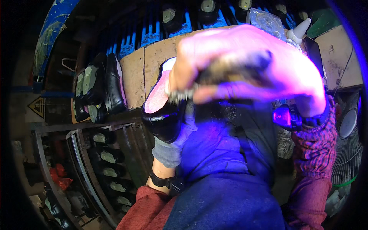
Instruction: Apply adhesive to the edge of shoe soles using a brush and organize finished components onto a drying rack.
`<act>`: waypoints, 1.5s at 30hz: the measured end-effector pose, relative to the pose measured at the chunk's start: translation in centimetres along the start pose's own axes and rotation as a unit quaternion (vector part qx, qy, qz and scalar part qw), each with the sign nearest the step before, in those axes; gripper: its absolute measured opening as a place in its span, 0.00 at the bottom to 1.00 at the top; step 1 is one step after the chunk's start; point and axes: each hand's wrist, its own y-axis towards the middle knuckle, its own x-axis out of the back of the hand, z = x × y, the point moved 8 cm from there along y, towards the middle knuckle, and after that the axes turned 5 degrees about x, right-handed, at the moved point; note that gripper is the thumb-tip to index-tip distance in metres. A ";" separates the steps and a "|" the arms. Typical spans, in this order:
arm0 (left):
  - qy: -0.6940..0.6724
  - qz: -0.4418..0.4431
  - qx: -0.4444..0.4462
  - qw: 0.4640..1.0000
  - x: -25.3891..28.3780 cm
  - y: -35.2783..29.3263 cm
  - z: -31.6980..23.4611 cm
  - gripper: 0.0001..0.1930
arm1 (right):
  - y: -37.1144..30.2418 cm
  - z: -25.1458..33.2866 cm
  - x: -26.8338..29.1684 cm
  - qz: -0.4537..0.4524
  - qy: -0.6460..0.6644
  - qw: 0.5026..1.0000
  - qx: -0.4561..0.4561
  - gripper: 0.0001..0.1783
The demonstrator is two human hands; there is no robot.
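My left hand point(189, 122), in a grey knit glove, holds a glossy black shoe point(164, 124) from its right side. The shoe's opening faces up and shows a pink insole point(157, 96) with a white patch at the far end. My bare right hand point(293, 71) is closed around a brush point(237, 69), smeared by motion. Pale bristles point(180, 95) are at the shoe's right edge; I cannot tell whether they touch it. The fingers under the glove are mostly hidden behind the shoe.
Several black shoes point(115, 82) stand left of the wooden bench point(132, 78). More sit on blue racks point(151, 34) behind it and on a lower rack point(109, 155) at left. A white nozzle bottle point(299, 30) and clear plastic bag point(266, 23) lie far right; a fan point(347, 153) stands at right.
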 end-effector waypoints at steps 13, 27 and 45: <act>0.073 -0.047 -0.023 0.996 1.1 0.7 -2.1 0.19 | -16.9 -4.8 8.0 -0.355 -0.438 0.735 -0.378 0.14; 0.180 -0.085 -0.094 0.975 1.4 1.9 -4.2 0.18 | -9.9 -10.2 -1.6 0.017 -0.592 0.729 -0.344 0.18; 0.189 -0.071 -0.057 0.978 2.3 1.1 -3.5 0.18 | 0.3 0.7 -10.4 -0.290 -0.376 0.873 0.111 0.18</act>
